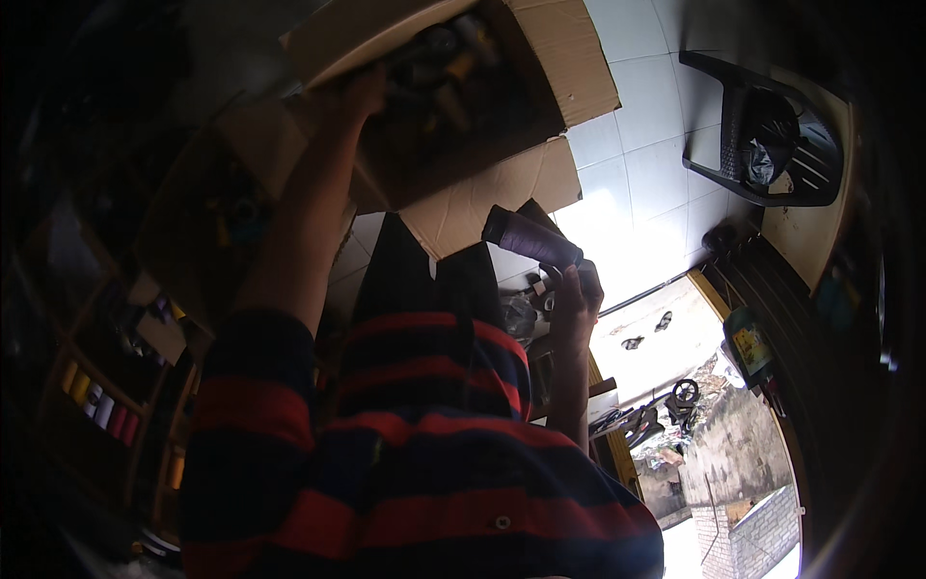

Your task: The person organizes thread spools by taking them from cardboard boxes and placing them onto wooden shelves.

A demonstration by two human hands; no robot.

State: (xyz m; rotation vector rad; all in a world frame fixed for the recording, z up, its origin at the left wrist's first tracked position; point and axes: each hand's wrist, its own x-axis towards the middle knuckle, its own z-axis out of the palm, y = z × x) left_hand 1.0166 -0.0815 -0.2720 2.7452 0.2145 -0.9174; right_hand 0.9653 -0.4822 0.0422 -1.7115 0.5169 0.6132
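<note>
My right hand [579,294] is closed around the lower end of a dark purple thread spool [529,237], which tilts up and to the left, beside the box's near flap. A second dark shape, perhaps another spool, shows just behind it. My left hand [363,94] reaches to the left side of an open cardboard box [482,188]; its fingers are dim and blurred, so their hold cannot be made out. Inside the box lie several spools [453,72], some yellowish, mostly in shadow.
White tiles [627,145] cover the floor. A black plastic chair [719,183] with a black bag [770,145] on it stands at the far right. Shelves with coloured spools [101,405] line the left. A bright doorway [656,333] opens at the lower right, with sandals [664,321] beyond.
</note>
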